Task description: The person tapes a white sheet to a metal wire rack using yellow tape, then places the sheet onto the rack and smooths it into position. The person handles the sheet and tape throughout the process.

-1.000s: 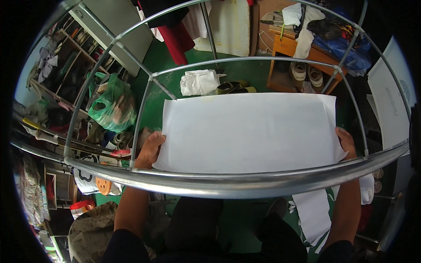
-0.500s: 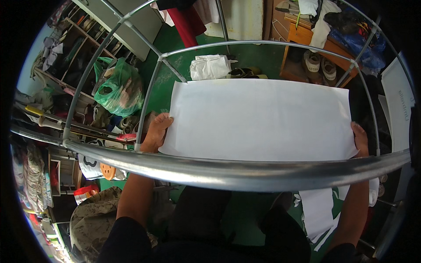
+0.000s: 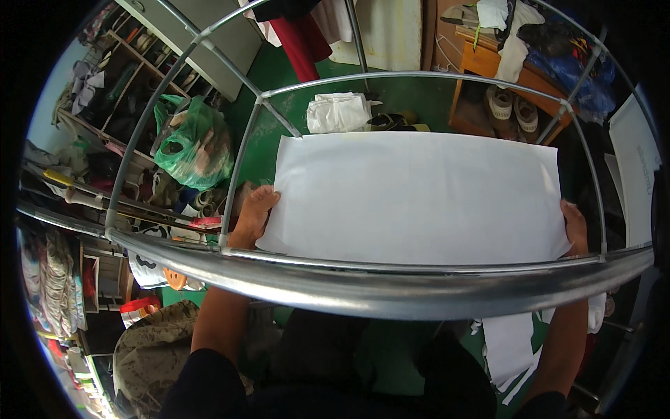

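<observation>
A wide white sheet (image 3: 419, 199), plain and fairly smooth, is stretched between my two hands inside a metal tube frame (image 3: 349, 288). My left hand (image 3: 258, 209) grips the sheet's left edge, thumb on top. On the opposite edge my right hand (image 3: 574, 222) pinches the sheet near its lower right corner. Both forearms pass beneath the frame's thick front tube, which crosses between me and the sheet. The fingers under the sheet are hidden.
Beyond the sheet lie a folded white bundle (image 3: 338, 113) and dark shoes (image 3: 391, 122) on the green floor (image 3: 258, 140). A green plastic bag (image 3: 199, 143) sits at left by a shoe rack. White strips (image 3: 509, 346) lie low right. An orange wooden cabinet (image 3: 478, 59) stands far right.
The whole view has shifted slightly, so the frame, sheet and surroundings appear a little lower. Both hands keep their hold on the sheet.
</observation>
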